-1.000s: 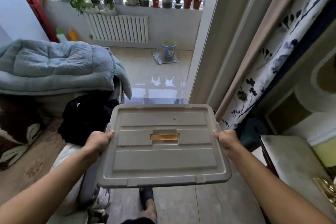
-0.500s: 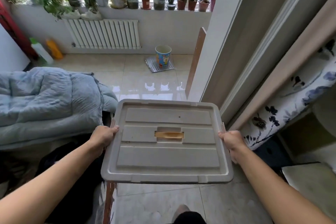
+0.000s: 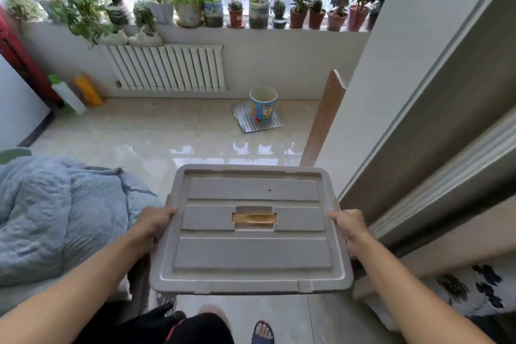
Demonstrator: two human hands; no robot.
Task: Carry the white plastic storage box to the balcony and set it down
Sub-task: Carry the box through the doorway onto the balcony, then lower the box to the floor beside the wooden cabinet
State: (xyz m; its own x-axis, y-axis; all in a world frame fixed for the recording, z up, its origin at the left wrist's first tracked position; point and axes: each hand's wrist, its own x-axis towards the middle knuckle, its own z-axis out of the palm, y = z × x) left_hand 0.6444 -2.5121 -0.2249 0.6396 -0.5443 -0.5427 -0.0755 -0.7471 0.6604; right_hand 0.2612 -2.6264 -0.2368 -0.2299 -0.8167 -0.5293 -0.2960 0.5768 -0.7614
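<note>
I hold the white plastic storage box [image 3: 251,254] level in front of me, above the floor; only its ribbed lid with a brown centre handle shows. My left hand [image 3: 155,222] grips the box's left edge and my right hand [image 3: 347,223] grips its right edge. The shiny tiled balcony floor [image 3: 156,137] lies straight ahead past the box.
A blue quilt [image 3: 53,215] is heaped at my left. A door frame and a leaning wooden board [image 3: 324,117] stand at the right. On the balcony are a colourful bucket [image 3: 263,104] on a mat, a white radiator [image 3: 167,68], bottles at the left, and several potted plants on the sill.
I have walked forward toward the balcony with the box in both hands. The quilt has slid back to my left, and more of the balcony floor and sill shows.
</note>
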